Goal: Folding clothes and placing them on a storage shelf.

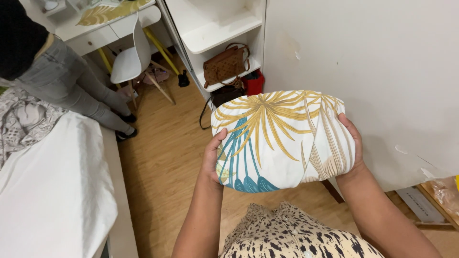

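Note:
I hold a folded bundle of white fabric point(279, 138) printed with yellow and teal palm leaves, up in front of me over the wooden floor. My left hand point(212, 155) grips its left end, thumb on the front. Against the right end rests my right hand point(353, 143), with the fingers wrapped behind it. The bundle is rounded and thick, and its underside is hidden.
A white wardrobe door point(373, 62) stands close on the right. White shelves point(215, 33) hold a brown handbag point(224, 64). A bed with a white sheet point(52, 191) lies at left. Another person in grey trousers point(71, 86) stands by it, near a white chair point(131, 55) and desk.

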